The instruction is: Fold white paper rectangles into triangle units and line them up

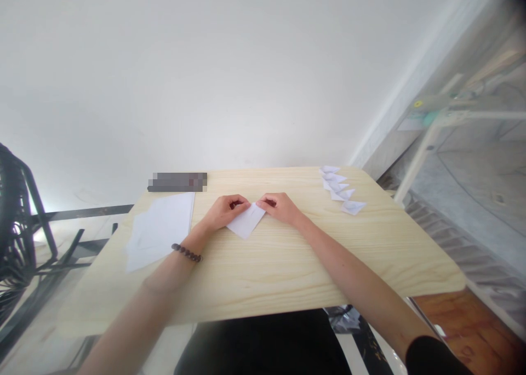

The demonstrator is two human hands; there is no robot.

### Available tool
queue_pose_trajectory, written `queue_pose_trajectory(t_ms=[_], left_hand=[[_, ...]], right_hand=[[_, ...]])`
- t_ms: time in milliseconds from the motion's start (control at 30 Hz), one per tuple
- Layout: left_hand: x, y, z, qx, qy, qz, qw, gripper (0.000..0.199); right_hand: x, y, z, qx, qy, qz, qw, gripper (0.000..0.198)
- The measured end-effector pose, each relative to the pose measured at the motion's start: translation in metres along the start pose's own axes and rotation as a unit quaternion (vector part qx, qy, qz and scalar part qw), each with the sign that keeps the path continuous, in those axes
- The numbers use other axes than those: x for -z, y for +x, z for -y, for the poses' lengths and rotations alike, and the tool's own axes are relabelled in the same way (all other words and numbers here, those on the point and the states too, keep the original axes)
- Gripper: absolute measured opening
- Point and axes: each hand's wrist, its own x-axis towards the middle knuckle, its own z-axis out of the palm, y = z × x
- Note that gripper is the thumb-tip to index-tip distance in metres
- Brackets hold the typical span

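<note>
A small piece of folded white paper point(246, 223) lies over the middle of the wooden table, one corner pointing toward me. My left hand point(225, 210), with a dark beaded bracelet on its wrist, pinches the paper's upper left edge between thumb and fingers. On the other side, my right hand point(280, 206) has its thumb and fingertips closed on the upper right edge. The two hands' fingertips are close together at the top of the paper. Fingers cover part of the folds there.
A stack of white paper sheets point(162, 227) lies on the left of the table point(263, 276). Behind it is a dark, pixelated flat object point(178, 182). Several folded white paper pieces point(337, 187) form a row at the back right. A black chair point(24, 216) stands left.
</note>
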Motion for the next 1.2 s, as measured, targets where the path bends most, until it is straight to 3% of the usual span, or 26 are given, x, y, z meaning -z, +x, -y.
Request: queue_pose_trajectory(t_ms=[667,1033,1200], left_hand=[[-0.0059,0.0013,-0.002,-0.009,0.033,0.013,0.999,0.031],[-0.0035,0.001,-0.0033,0.008,0.025,0.012,1.0,0.033],[-0.0039,0.0016,-0.0018,0.014,0.018,0.01,1.0,0.033]], right_hand=[[-0.0014,0.0007,0.0033,0.039,-0.033,0.028,0.998,0.017],[-0.0015,0.0015,-0.0047,0.015,-0.003,0.056,0.998,0.023],[-0.0006,0.0008,-0.0024,0.014,-0.003,0.026,1.0,0.018]])
